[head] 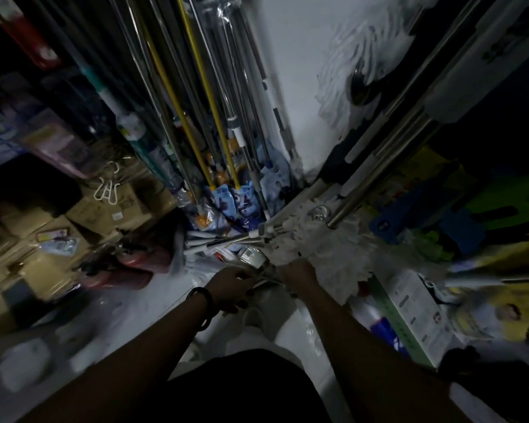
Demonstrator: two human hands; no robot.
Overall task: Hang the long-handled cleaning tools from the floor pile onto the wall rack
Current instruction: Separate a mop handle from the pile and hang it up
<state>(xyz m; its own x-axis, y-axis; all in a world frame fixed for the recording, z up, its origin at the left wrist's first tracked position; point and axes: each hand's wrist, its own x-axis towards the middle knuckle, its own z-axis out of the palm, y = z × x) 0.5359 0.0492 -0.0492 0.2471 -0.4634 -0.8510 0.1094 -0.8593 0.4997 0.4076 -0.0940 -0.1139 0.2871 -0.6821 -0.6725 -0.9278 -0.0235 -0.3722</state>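
Floor pile, near centre: left hand [230, 285] curls round thin metal handles [264, 279]. Right hand [297, 277] beside it, fingers hidden, grip indeterminate, touching white mop head [330, 254].

Both bare forearms stretch forward and down, converging. The left hand [231, 286], with a black wristband [200, 306] behind it, has its fingers curled under. The right hand [297, 277] lies just beside it, back upward, fingers hidden. Dim blur conceals either grasp.
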